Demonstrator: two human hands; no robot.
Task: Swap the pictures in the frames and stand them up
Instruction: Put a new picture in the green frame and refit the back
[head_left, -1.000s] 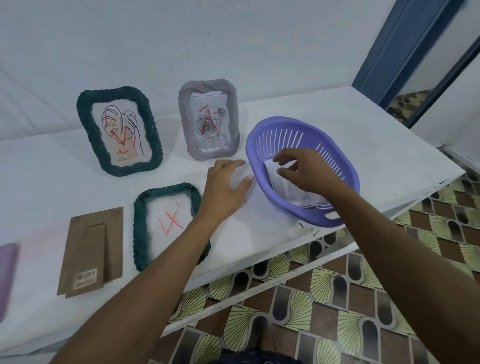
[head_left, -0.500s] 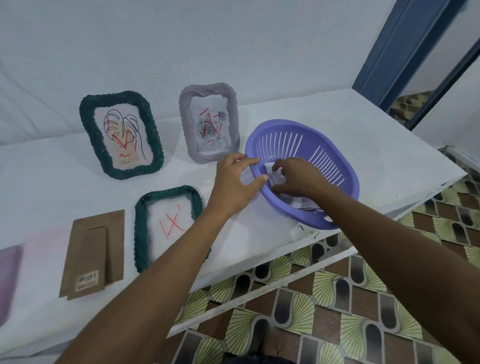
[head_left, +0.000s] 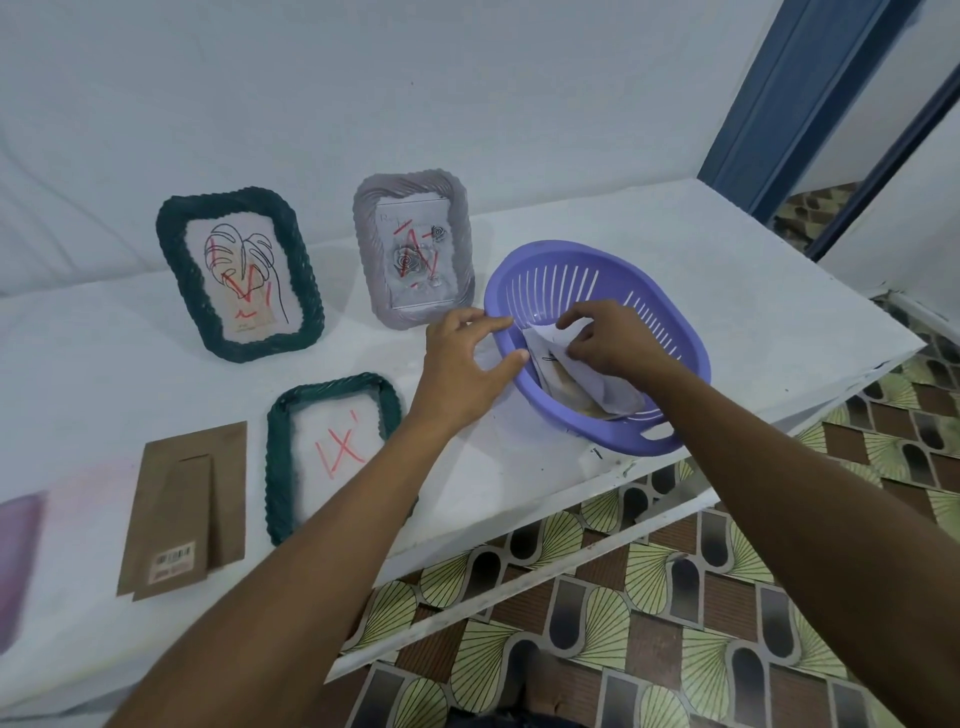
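Three frames share a white table (head_left: 701, 244) as a person sorts pictures for a swap. At far left a blurred purple shape (head_left: 15, 561) is cut off by the view's edge. Beside it a brown backing (head_left: 182, 509) lies flat with its stand folded down, probably set aside so the flat frame (head_left: 278, 467) just to its right can take a new picture. That frame lies near the table's front edge, and only a red mark shows in its opening. Behind them a green frame (head_left: 176, 260) and a grey frame (head_left: 366, 249) stand tilted back near the wall, each with a picture in it.

The left hand (head_left: 462, 364) grips the rim of a purple basket (head_left: 561, 280) between curled fingers and thumb, apparently to steady it. The right hand (head_left: 613, 343) reaches inside, and its fingertips pinch the top of the loose pictures (head_left: 618, 395) that lean against the near wall, likely picking one for the open frame.

The basket sits close to the front edge, above a tiled floor (head_left: 675, 597), so a hard tug could tip it off. Bare table lies behind the basket and to its right, and a clear strip runs between the flat frame and the standing pair.
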